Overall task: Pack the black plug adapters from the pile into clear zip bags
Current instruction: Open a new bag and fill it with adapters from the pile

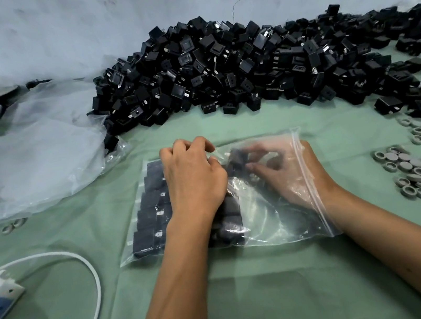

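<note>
Both of my hands are working at one clear zip bag (282,219) lying flat on the green cloth (252,290): my right hand (286,172) is reaching inside through its open mouth, fingers pinching a black adapter (237,158), while my left hand (193,178) is pressing down from outside with curled fingers, gripping nothing I can make out. Neat rows of adapters (151,210) are already filling the bag's left part, leaving the right part bare, and the bag is not yet sealed. Beyond, a huge pile of adapters (217,70) is waiting against the wall, so I judge most packing is still ahead.
</note>
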`<action>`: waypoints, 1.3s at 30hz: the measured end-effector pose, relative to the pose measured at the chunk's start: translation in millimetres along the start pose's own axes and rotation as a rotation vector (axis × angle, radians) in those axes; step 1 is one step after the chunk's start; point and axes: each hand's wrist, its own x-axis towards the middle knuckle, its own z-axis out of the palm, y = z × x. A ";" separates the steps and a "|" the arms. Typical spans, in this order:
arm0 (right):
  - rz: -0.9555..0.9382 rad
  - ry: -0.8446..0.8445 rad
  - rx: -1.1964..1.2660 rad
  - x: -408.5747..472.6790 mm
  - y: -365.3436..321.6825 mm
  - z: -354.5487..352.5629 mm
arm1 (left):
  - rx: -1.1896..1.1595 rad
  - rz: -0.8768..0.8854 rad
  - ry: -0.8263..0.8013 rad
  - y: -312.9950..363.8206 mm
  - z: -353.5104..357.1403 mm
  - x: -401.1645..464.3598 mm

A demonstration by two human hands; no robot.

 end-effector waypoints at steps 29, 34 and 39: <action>-0.045 -0.183 -0.076 11.2 11.8 -9.5 | 0.015 -0.062 -0.124 -4.7 -4.5 2.2; -0.055 -0.215 -0.171 7.2 9.9 -7.9 | 0.022 -0.059 -0.113 -7.1 -4.1 3.9; -0.172 -0.243 -0.256 8.5 7.2 -7.7 | 0.023 0.058 -0.169 0.7 1.3 -0.6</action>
